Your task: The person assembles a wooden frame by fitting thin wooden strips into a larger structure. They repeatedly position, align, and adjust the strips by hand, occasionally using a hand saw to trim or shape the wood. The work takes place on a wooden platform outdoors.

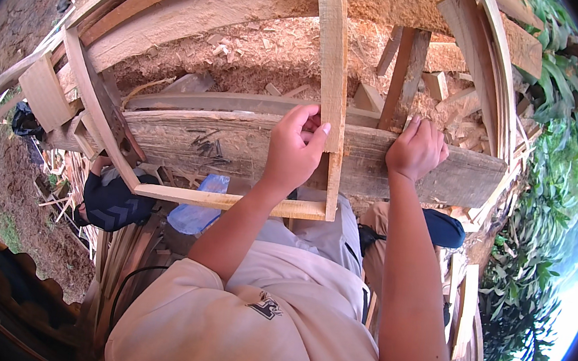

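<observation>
A rectangular frame of pale timber strips stands over a weathered plank (188, 138) in front of me. My left hand (296, 149) is at the frame's upright strip (331, 65), just above its lower corner. Its fingers are curled, with the thumb tip against the strip; whatever they pinch is too small or hidden. To the right, my right hand (417, 150) is closed at the plank's far edge, beside a dark slanting brace (407, 73). What lies inside that fist cannot be seen. Several dark nails (209, 146) lie loose on the plank, left of my left hand.
The frame's lower strip (230, 201) crosses before my left forearm. A clear blue plastic bag (200, 206) lies below it. Sawdust and offcuts (268, 48) cover the ground beyond the plank. Dark clothing with grey chevrons (118, 201) shows at left; green plants (532, 276) stand at right.
</observation>
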Available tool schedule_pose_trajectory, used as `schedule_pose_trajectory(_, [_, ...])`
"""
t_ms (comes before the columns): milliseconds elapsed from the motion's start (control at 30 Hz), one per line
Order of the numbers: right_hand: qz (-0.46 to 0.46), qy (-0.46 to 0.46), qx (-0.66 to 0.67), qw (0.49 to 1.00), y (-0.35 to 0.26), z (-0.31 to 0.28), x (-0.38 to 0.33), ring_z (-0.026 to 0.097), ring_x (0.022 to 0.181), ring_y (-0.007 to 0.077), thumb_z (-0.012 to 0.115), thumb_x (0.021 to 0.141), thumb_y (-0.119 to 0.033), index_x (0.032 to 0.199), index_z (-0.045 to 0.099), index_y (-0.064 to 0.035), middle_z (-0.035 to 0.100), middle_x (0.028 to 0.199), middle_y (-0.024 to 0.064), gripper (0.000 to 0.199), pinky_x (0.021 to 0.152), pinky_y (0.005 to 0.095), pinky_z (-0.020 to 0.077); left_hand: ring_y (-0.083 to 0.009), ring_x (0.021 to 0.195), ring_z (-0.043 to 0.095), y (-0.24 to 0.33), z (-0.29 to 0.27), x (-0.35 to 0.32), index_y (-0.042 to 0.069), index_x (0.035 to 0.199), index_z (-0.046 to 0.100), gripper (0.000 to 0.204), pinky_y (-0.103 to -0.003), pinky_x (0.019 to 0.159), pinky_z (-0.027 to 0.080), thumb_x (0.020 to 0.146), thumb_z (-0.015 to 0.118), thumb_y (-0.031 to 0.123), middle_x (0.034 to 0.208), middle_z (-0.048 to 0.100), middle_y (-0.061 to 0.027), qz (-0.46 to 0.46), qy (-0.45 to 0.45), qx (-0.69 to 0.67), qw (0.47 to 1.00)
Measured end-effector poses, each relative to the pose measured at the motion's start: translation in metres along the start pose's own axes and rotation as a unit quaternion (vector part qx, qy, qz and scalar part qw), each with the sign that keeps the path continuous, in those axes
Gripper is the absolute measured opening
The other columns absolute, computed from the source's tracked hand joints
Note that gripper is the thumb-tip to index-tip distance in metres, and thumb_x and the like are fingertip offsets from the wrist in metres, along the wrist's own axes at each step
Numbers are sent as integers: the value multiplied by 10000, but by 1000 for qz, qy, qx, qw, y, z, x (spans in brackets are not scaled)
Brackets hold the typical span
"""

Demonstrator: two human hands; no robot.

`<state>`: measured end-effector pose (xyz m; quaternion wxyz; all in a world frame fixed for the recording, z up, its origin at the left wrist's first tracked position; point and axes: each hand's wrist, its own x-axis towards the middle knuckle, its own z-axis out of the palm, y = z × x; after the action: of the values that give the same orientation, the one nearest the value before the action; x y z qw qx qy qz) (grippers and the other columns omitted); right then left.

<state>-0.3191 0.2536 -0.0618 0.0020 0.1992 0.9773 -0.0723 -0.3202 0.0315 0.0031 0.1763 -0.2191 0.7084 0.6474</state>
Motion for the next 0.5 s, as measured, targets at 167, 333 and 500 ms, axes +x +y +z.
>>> schedule_pose_trajectory(167, [1,5,2,1000,0,0,0,625,926,275,571,1038,-267,811,672,-122,675,898,52,287,967,438,391,-89,942,633,5,-4,1,-87,1255,626,254,-236,785,584,1008,638,-26,1068,653,-73,-11,-33,46,998])
schedule_pose_trajectory(333, [0,9,3,1000,1,2,0,624,918,282,568,1040,-270,805,669,-120,676,893,58,297,963,440,390,-83,865,612,2,-3,2,-82,1241,636,257,-232,726,566,989,653,-34,1033,644,-76,-6,-26,45,999])
schedule_pose_trajectory(500, [-3,12,7,1000,0,1,0,621,903,287,565,1041,-274,802,667,-115,674,882,59,306,960,439,390,-97,775,613,8,3,2,-63,1395,609,437,-253,652,545,961,656,-62,1001,640,-91,39,2,27,999])
